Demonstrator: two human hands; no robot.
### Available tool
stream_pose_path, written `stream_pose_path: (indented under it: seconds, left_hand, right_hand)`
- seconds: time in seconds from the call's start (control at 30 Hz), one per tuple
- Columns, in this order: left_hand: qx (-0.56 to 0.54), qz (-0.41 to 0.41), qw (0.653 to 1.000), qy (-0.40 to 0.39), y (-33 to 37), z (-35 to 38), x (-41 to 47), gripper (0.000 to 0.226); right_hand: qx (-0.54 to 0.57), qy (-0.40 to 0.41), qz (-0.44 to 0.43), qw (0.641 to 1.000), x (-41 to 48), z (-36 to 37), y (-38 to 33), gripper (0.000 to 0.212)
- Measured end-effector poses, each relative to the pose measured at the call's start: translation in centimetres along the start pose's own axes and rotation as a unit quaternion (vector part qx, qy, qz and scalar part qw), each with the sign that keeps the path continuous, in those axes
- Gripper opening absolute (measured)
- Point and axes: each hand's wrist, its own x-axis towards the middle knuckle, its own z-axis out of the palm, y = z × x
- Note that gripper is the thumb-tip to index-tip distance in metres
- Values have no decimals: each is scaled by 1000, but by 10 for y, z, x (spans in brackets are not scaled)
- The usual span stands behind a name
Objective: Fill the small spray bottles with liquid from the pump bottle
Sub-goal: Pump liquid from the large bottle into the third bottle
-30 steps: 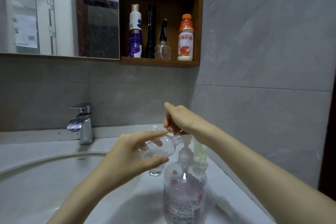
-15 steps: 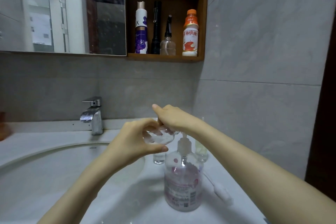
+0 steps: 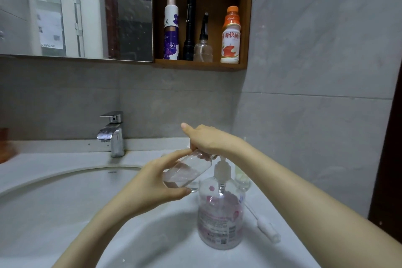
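Here the left hand (image 3: 152, 183) grips the tilted small spray bottle (image 3: 187, 172) up at the top of the pump bottle (image 3: 220, 213) on the counter (image 3: 256, 254), right hand (image 3: 206, 139) curled over its pump head; best press slowly, mouth kept under the spout.

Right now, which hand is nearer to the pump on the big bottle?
Right. The right hand is curled over the pump; the left hand is off to its left, gripping the small spray bottle.
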Motion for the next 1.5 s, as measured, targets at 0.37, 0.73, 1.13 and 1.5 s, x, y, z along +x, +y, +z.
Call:
stream_pose_path:
  seconds: [0.37,0.73,1.13,1.5]
  left_hand:
    - [-13,-17,1000,-1,-4,-5,0,46]
    - [8,-5,1000,11,-6,-5,1,49]
    - [-20,-18,999,21,-9,-3,-8,42]
    - [-14,-36,999,24,5,-3,-1,48]
  right_hand:
    - [2,-8,3,1000,-3,1,-1,72]
    - [66,-2,-15,998,7,-8,-1,70]
    - [252,228,-102,935,-80,31,55,16]
    - [237,301,-126,915,-79,70,70,65]
